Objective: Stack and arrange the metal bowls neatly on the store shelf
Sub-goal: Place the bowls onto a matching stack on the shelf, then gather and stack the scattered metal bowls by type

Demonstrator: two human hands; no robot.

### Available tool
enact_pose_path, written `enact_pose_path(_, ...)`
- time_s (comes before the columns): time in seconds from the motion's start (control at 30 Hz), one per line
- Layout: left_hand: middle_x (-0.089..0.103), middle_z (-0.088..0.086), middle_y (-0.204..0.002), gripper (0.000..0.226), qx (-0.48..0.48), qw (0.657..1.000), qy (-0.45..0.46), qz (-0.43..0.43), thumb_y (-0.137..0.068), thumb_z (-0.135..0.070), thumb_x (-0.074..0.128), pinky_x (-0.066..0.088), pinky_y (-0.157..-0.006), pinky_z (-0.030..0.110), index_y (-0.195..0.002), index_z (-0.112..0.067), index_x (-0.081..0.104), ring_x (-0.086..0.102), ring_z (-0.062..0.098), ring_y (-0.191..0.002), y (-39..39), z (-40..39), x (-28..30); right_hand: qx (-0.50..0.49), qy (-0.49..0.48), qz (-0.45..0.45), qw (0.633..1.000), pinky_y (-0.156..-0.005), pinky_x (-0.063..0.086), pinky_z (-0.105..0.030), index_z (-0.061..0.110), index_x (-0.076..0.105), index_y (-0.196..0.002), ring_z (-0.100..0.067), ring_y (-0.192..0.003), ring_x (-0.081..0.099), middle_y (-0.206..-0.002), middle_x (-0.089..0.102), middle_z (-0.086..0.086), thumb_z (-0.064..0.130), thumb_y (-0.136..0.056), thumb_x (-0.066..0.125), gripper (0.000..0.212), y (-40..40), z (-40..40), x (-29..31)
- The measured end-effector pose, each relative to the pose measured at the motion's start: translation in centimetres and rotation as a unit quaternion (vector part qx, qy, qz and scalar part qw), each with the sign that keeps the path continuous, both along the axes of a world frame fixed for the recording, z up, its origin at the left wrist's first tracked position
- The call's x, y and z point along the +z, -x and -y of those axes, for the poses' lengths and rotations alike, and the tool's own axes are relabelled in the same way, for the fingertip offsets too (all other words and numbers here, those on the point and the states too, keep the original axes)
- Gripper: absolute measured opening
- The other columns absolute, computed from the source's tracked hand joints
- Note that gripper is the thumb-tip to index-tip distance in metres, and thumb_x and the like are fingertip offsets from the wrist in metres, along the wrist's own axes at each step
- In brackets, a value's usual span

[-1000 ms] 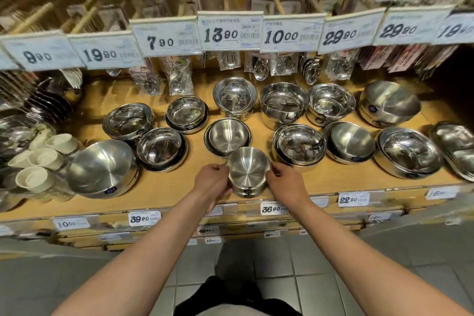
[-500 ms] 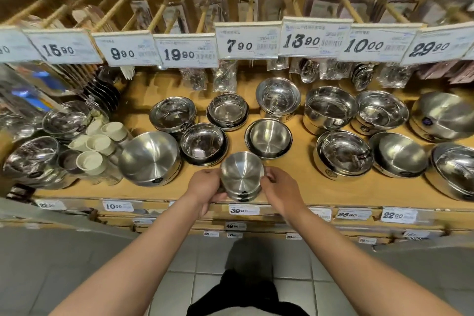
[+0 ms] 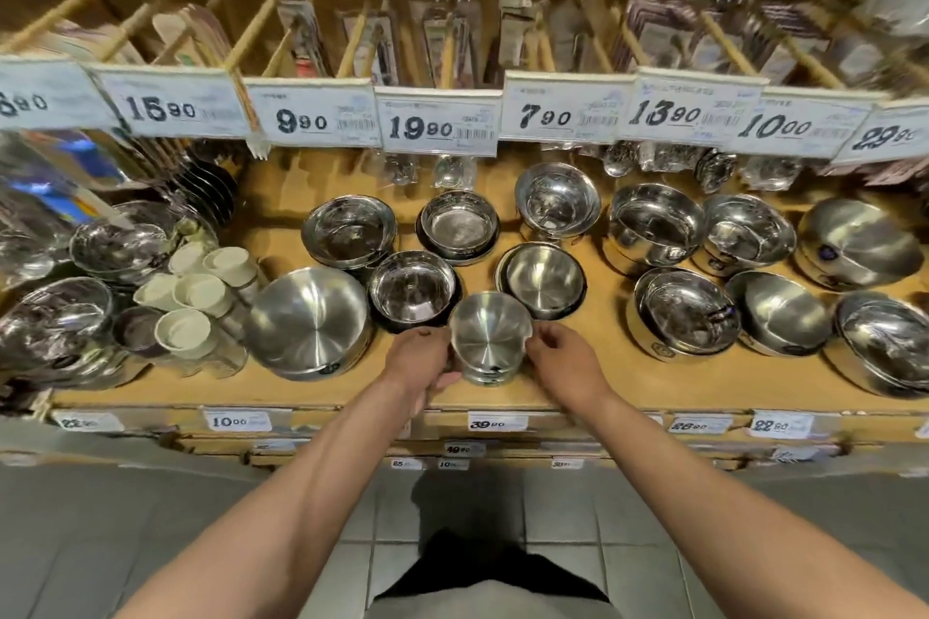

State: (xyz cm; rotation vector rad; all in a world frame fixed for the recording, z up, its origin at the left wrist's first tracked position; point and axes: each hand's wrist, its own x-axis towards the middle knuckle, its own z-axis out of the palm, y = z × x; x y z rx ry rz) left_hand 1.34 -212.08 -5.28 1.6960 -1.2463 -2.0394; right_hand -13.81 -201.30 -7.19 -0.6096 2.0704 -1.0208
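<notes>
A small stack of steel bowls [image 3: 490, 339] stands near the front edge of the wooden shelf [image 3: 578, 392]. My left hand [image 3: 420, 359] grips its left side and my right hand [image 3: 563, 357] pinches its right rim. Just behind it sit a matte bowl on a dark base [image 3: 543, 279] and a shiny bowl [image 3: 412, 289]. A large matte bowl [image 3: 306, 322] lies to the left. Several more steel bowls [image 3: 683, 312] fill the shelf to the right.
White cups [image 3: 201, 292] and shiny bowls [image 3: 55, 317] crowd the left end. Price tags [image 3: 437, 126] hang above the bowls, with packaged utensils [image 3: 452, 40] on pegs behind them. Shelf-edge labels [image 3: 495, 422] run along the front. Grey floor tiles [image 3: 251, 543] lie below.
The view has swung to the left, so the shelf contents sit further right in the frame. Both hands stay on the same small stack at the shelf front.
</notes>
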Motion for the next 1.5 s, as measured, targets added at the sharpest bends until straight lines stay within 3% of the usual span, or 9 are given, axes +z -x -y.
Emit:
enact_pose_path(0.17,0.065,0.017,-0.080,0.022,-0.084,0.988,0.110,0.062,-0.098,-0.021,0.053,0.045,-0.069,0.039,-0.086,-0.008,0.067,0.057,0.023,-0.068,-1.5,0.4,0.8,-0.003,-0.003,-0.050,0.999,-0.067,0.043,-0.031,0.008,0.069,-0.101,-0.019,-0.079,0.061,-0.092,0.072,-0.008,0.022,-0.100,0.056,0.020,1.9,-1.1,0.6)
enact_pose_path(0.4,0.069,-0.012,-0.067,0.013,-0.064,0.976,0.203,0.043,-0.100,-0.025,0.059,0.047,-0.049,0.015,-0.095,-0.020,0.070,0.064,0.001,-0.059,-1.3,1.8,2.5,-0.003,-0.003,-0.144,0.990,-0.074,0.047,-0.031,0.008,0.069,-0.117,-0.028,-0.093,0.066,-0.103,0.073,-0.010,0.018,-0.099,0.060,0.023,6.9,0.5,1.8)
enact_pose_path(0.53,0.070,-0.005,-0.080,0.015,-0.035,0.980,0.191,0.049,-0.099,-0.023,0.060,0.060,-0.075,0.037,-0.089,-0.022,0.070,0.064,0.016,-0.076,-0.6,1.7,2.8,0.026,-0.015,-0.186,0.982,-0.089,0.048,-0.038,0.000,0.063,-0.128,-0.036,-0.105,0.065,-0.115,0.071,-0.018,0.015,-0.098,0.060,0.034,9.3,2.1,1.8)
enact_pose_path(0.7,0.075,-0.003,-0.098,0.014,0.001,0.982,0.174,0.073,-0.099,-0.024,0.062,0.054,-0.100,0.052,-0.093,-0.023,0.074,0.069,0.023,-0.104,0.2,1.4,2.7,0.100,-0.045,-0.213,0.971,-0.083,0.050,-0.035,0.001,0.065,-0.123,-0.036,-0.102,0.067,-0.110,0.073,-0.017,0.012,-0.096,0.063,0.030,11.6,3.8,0.7)
enact_pose_path(0.9,0.075,0.000,-0.098,0.013,0.070,0.981,0.159,0.089,-0.100,-0.022,0.062,0.055,-0.100,0.050,-0.095,-0.022,0.074,0.070,0.026,-0.105,0.8,0.9,2.5,0.157,-0.080,-0.220,0.959,-0.089,0.057,-0.045,0.008,0.066,-0.119,-0.031,-0.100,0.067,-0.108,0.071,-0.012,0.034,-0.091,0.073,0.038,12.9,4.9,-0.5)
enact_pose_path(1.17,0.073,0.001,-0.094,0.014,0.114,0.982,0.133,0.073,-0.102,-0.017,0.059,0.062,-0.083,0.034,-0.098,-0.016,0.073,0.069,0.014,-0.089,1.2,0.1,2.7,0.117,-0.071,-0.185,0.973,-0.056,0.044,-0.030,0.011,0.057,-0.105,-0.018,-0.074,0.058,-0.089,0.066,-0.005,0.016,-0.087,0.066,0.022,13.2,5.3,-0.4)
enact_pose_path(1.3,0.066,0.004,-0.094,0.013,0.112,0.983,0.133,0.060,-0.102,-0.015,0.056,0.058,-0.062,0.020,-0.103,-0.014,0.070,0.065,0.013,-0.086,1.3,0.3,3.3,0.090,-0.057,-0.185,0.977,-0.077,0.057,-0.043,0.008,0.059,-0.109,-0.032,-0.088,0.066,-0.095,0.070,-0.010,0.021,-0.091,0.065,0.023,13.0,5.1,0.7)
enact_pose_path(1.4,0.068,0.004,-0.093,0.014,0.088,0.986,0.138,0.045,-0.102,-0.015,0.056,0.059,-0.070,0.026,-0.100,-0.016,0.070,0.065,0.015,-0.088,1.6,0.5,3.9,0.032,-0.038,-0.157,0.986,-0.083,0.058,-0.048,0.007,0.060,-0.112,-0.035,-0.092,0.069,-0.101,0.072,-0.014,0.019,-0.089,0.068,0.027,12.9,4.1,1.7)
enact_pose_path(1.5,0.071,0.005,-0.089,0.016,0.057,0.988,0.141,0.028,-0.102,-0.013,0.056,0.060,-0.080,0.034,-0.097,-0.015,0.071,0.066,0.017,-0.083,2.3,0.5,4.6,-0.007,-0.007,-0.123,0.992,-0.066,0.055,-0.037,0.012,0.059,-0.106,-0.029,-0.083,0.068,-0.099,0.072,-0.011,0.023,-0.089,0.069,0.022,12.7,2.0,3.0)
